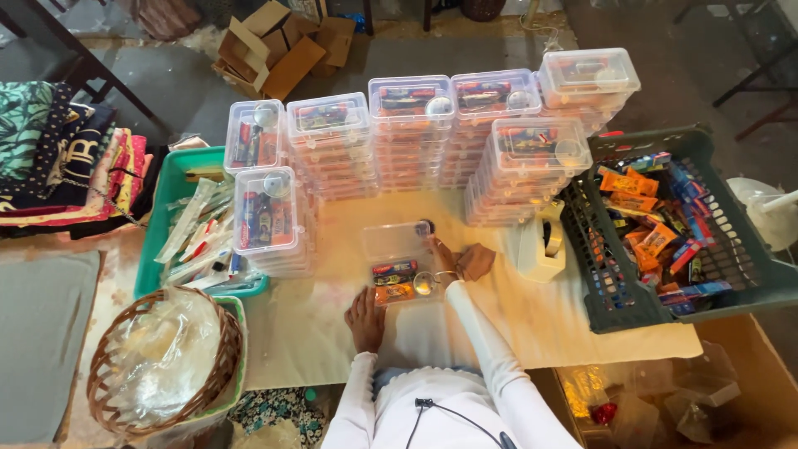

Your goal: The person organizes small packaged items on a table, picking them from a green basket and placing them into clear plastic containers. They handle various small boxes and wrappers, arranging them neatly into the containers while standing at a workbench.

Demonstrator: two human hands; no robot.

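Observation:
An open clear plastic box (399, 264) lies on the cloth in front of me, its lid tipped up at the far side. Inside are small coloured packets and a round mirror-like disc (423, 283). My left hand (365, 318) rests flat on the cloth at the box's near left corner, fingers together, holding nothing. My right hand (445, 257) reaches to the box's right edge, touching it near the disc. A small brown cloth-like piece (475, 260) lies just right of that hand. Both arms wear white sleeves.
Stacks of closed clear boxes (416, 137) line the far side. A green tray (179, 187) of packets sits left, a dark crate (723, 258) of coloured packets right, a tape dispenser (542, 241) between. A wicker basket (162, 362) stands near left, with folded fabrics (66, 154) behind it.

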